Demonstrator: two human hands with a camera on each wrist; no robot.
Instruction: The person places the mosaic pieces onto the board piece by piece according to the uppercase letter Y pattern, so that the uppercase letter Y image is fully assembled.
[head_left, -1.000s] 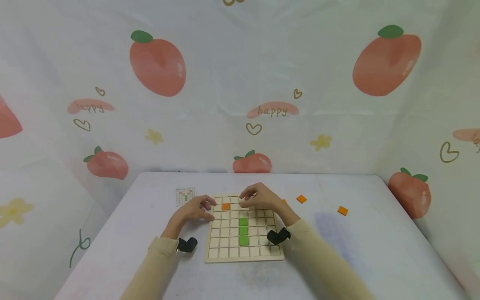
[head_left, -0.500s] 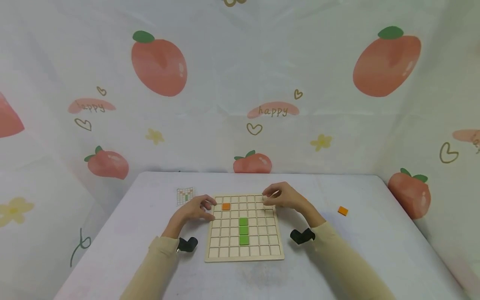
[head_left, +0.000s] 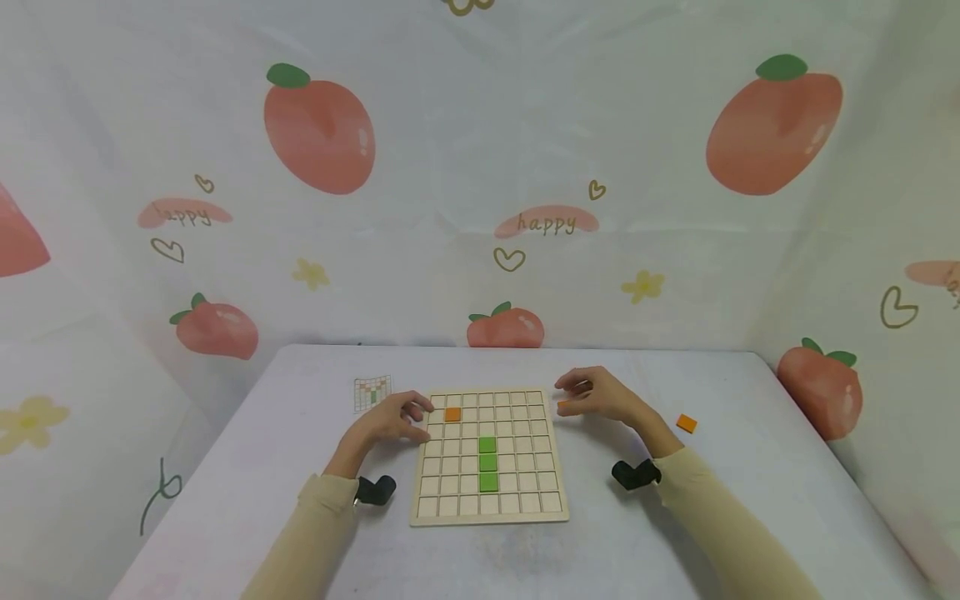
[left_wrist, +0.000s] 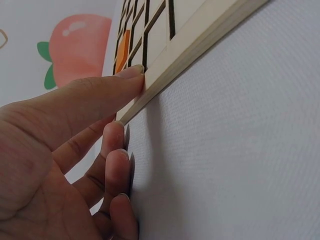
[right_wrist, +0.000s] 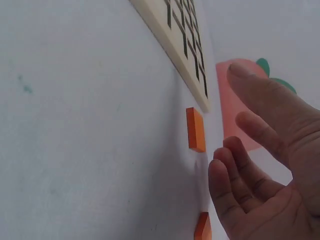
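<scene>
A wooden grid board (head_left: 525, 500) lies on the table, with one orange tile (head_left: 453, 414) in its upper left and three green tiles (head_left: 488, 462) in a column. My left hand (head_left: 392, 418) rests at the board's left edge. In the left wrist view its thumb (left_wrist: 120, 82) lies on the rim, the other fingers loosely bent. My right hand (head_left: 600, 395) hovers just off the board's upper right corner, fingers apart and holding nothing. Close beside that hand lies a loose orange tile (right_wrist: 196, 130), partly covered by it in the head view.
Another orange tile (head_left: 686, 423) lies farther right on the table (head_left: 480, 567). A small card with a printed grid pattern (head_left: 371, 393) lies beyond the left hand. Behind the table hangs a fruit-printed cloth (head_left: 420, 275).
My right hand has moved right, from over the board's upper middle to beside its upper right corner. My left hand has stayed at the left edge, and the tiles on the board look the same.
</scene>
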